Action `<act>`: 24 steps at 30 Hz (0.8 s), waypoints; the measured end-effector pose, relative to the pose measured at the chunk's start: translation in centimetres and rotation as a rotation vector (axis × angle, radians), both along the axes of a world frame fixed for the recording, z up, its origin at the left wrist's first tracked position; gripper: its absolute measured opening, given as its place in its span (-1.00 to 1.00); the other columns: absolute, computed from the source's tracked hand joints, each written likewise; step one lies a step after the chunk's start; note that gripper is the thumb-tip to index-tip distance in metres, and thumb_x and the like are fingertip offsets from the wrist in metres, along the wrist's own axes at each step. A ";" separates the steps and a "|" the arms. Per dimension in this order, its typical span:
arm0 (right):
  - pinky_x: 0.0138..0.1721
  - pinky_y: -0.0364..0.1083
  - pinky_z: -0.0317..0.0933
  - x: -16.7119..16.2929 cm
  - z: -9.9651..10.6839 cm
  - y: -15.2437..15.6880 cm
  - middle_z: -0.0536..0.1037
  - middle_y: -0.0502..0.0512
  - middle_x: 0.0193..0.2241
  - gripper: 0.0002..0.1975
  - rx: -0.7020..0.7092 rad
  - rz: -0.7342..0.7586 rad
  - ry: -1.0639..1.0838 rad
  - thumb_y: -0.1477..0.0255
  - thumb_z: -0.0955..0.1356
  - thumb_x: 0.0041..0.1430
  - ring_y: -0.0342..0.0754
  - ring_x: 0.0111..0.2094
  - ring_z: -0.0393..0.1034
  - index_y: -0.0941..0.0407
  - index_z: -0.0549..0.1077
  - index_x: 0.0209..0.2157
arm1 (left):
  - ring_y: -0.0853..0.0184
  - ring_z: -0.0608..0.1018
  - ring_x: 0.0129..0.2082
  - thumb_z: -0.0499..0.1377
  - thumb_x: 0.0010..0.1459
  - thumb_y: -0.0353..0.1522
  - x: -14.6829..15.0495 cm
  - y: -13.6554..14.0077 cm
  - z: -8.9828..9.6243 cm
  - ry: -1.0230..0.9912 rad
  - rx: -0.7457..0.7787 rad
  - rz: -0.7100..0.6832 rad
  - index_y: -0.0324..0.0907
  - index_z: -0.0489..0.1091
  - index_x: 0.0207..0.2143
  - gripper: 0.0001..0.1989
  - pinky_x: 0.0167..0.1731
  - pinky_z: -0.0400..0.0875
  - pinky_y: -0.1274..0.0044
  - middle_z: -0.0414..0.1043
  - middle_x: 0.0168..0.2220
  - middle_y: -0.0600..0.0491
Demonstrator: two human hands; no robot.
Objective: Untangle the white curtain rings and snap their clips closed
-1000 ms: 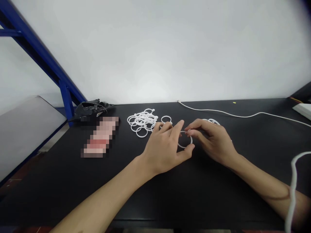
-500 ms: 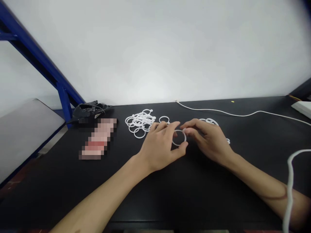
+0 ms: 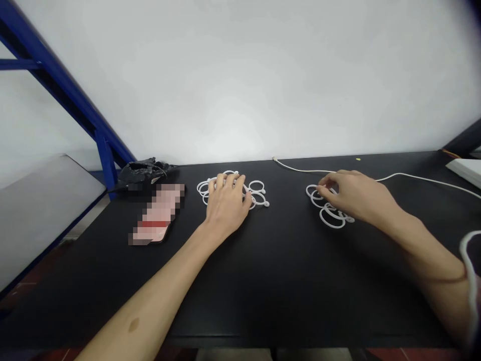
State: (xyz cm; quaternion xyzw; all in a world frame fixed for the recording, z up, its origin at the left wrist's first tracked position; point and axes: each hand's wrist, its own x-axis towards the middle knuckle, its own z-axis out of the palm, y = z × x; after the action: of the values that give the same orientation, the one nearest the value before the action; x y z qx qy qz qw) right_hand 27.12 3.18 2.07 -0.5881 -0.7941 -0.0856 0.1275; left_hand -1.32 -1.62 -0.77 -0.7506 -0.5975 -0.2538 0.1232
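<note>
Thin white rings with small round tabs lie in two groups on a black table. My left hand [image 3: 227, 200] rests palm down over the left pile of rings [image 3: 257, 197], fingers stretched and slightly apart, hiding much of it. At the right group, my right hand [image 3: 355, 195] has its thumb and forefinger drawn together at the edge of a white ring [image 3: 311, 190]. Its other fingers are curled out of sight. Several rings [image 3: 332, 224] overlap below and beside that hand.
A pixelated pink flat object [image 3: 160, 213] lies left of the left pile, with a crumpled black bag [image 3: 141, 170] behind it. A white cable [image 3: 300, 169] runs along the back of the black table [image 3: 270, 281]. A blue metal frame [image 3: 75, 95] stands at the left.
My hands have moved apart from the ring they shared in the middle. The left went to the left pile, the right to the right group, which now shows more rings.
</note>
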 end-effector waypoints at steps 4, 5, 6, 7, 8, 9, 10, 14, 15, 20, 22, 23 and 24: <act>-0.57 -0.08 0.07 0.2 -0.5 0.1 0.56 0.09 -0.46 -0.81 0.053 0.045 0.003 0.26 0.31 0.09 0.10 -0.39 0.41 0.04 0.52 -0.41 | -0.02 0.34 0.04 0.05 0.26 -0.32 0.4 -0.3 0.2 -0.017 0.023 -0.010 -0.25 0.37 0.04 -0.66 0.00 0.21 0.10 0.41 0.06 -0.16; -0.57 -0.08 0.07 0.2 -0.5 0.1 0.55 0.09 -0.48 -0.82 0.063 0.060 0.009 0.27 0.32 0.10 0.09 -0.40 0.40 0.04 0.51 -0.43 | -0.01 0.34 0.04 0.05 0.26 -0.33 0.6 -0.4 0.3 -0.021 0.029 -0.021 -0.24 0.38 0.03 -0.66 0.01 0.21 0.11 0.42 0.05 -0.15; -0.56 -0.07 0.08 0.1 -0.4 0.0 0.54 0.09 -0.48 -0.83 0.074 0.073 0.021 0.29 0.31 0.12 0.09 -0.40 0.40 0.05 0.50 -0.44 | 0.00 0.34 0.04 0.05 0.26 -0.33 0.8 -0.6 0.5 -0.025 0.029 -0.036 -0.24 0.38 0.03 -0.67 0.01 0.21 0.12 0.42 0.04 -0.15; -0.53 -0.05 0.11 -0.1 -0.2 -0.1 0.54 0.10 -0.47 -0.83 0.085 0.088 0.041 0.31 0.31 0.14 0.10 -0.38 0.39 0.05 0.49 -0.43 | 0.01 0.34 0.03 0.05 0.26 -0.33 0.9 -0.8 0.6 -0.029 0.024 -0.052 -0.24 0.38 0.03 -0.67 0.02 0.20 0.13 0.42 0.03 -0.14; -0.50 -0.03 0.14 -0.3 0.0 -0.2 0.54 0.11 -0.45 -0.83 0.102 0.106 0.072 0.32 0.29 0.17 0.11 -0.36 0.39 0.05 0.48 -0.41 | 0.02 0.33 0.03 0.05 0.26 -0.33 1.1 -1.0 0.8 -0.035 0.016 -0.071 -0.24 0.38 0.02 -0.68 0.02 0.20 0.14 0.42 0.02 -0.13; -0.45 -0.01 0.17 -0.7 0.3 -0.4 0.54 0.12 -0.42 -0.83 0.125 0.127 0.114 0.33 0.28 0.20 0.12 -0.33 0.39 0.06 0.47 -0.39 | 0.04 0.33 0.03 0.05 0.27 -0.33 1.3 -1.2 0.9 -0.041 0.005 -0.096 -0.23 0.38 0.02 -0.68 0.03 0.19 0.16 0.43 0.02 -0.11; -0.40 0.01 0.20 -1.1 0.5 -0.7 0.54 0.13 -0.38 -0.83 0.148 0.158 0.160 0.33 0.27 0.23 0.12 -0.31 0.39 0.06 0.47 -0.36 | 0.06 0.34 0.03 0.05 0.28 -0.33 1.5 -1.4 1.1 -0.047 -0.007 -0.129 -0.22 0.37 0.02 -0.69 0.04 0.18 0.18 0.42 0.01 -0.09; -0.31 0.03 0.25 -3.0 1.0 -1.9 0.53 0.12 -0.37 -0.83 0.225 0.313 0.302 0.34 0.28 0.26 0.07 -0.31 0.39 0.07 0.48 -0.28 | 0.15 0.34 0.05 0.05 0.29 -0.31 2.2 -2.0 1.5 -0.053 -0.033 -0.284 -0.20 0.33 0.05 -0.68 0.07 0.17 0.28 0.41 0.03 -0.05; -0.30 0.02 0.26 -3.5 1.0 -2.2 0.53 0.11 -0.36 -0.85 0.221 0.351 0.319 0.35 0.28 0.26 0.06 -0.31 0.39 0.07 0.47 -0.28 | 0.16 0.34 0.04 0.06 0.29 -0.30 2.4 -2.2 1.5 -0.049 -0.035 -0.314 -0.21 0.31 0.07 -0.66 0.07 0.17 0.29 0.40 0.04 -0.05; -0.33 -0.05 0.28 -5.3 0.1 -3.4 0.53 0.08 -0.35 -0.91 0.103 0.482 0.434 0.38 0.30 0.27 -0.02 -0.33 0.40 0.05 0.45 -0.26 | 0.14 0.34 0.05 0.09 0.28 -0.20 2.9 -2.5 1.2 -0.042 -0.052 -0.403 -0.21 0.21 0.16 -0.53 0.07 0.18 0.29 0.40 0.04 -0.07; -0.36 -0.08 0.29 -5.7 -0.1 -3.7 0.52 0.06 -0.38 -0.93 0.045 0.478 0.477 0.37 0.32 0.25 -0.05 -0.37 0.40 0.05 0.43 -0.29 | 0.15 0.36 0.05 0.11 0.27 -0.19 3.1 -2.6 1.0 -0.056 -0.060 -0.428 -0.23 0.21 0.16 -0.52 0.07 0.19 0.31 0.42 0.02 -0.07; -0.38 -0.09 0.29 -5.9 -0.1 -3.8 0.53 0.04 -0.39 -0.93 0.020 0.467 0.493 0.36 0.33 0.24 -0.07 -0.40 0.40 0.05 0.42 -0.31 | 0.16 0.37 0.04 0.11 0.27 -0.20 3.2 -2.6 1.0 -0.060 -0.062 -0.436 -0.23 0.22 0.15 -0.52 0.06 0.20 0.32 0.43 0.01 -0.07; -0.39 -0.10 0.28 -6.0 -0.1 -3.9 0.53 0.03 -0.41 -0.92 -0.002 0.454 0.507 0.35 0.34 0.23 -0.08 -0.42 0.40 0.05 0.41 -0.33 | 0.16 0.37 0.03 0.12 0.27 -0.20 3.3 -2.6 1.0 -0.061 -0.063 -0.439 -0.24 0.22 0.15 -0.53 0.06 0.21 0.33 0.44 0.00 -0.07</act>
State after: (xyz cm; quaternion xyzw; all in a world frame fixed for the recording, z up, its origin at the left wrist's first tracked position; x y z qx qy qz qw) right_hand 21.15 -0.68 1.99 -0.3992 -0.8478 0.0944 0.3361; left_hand 1.95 -4.20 0.18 -0.8581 -0.4308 -0.2786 0.0234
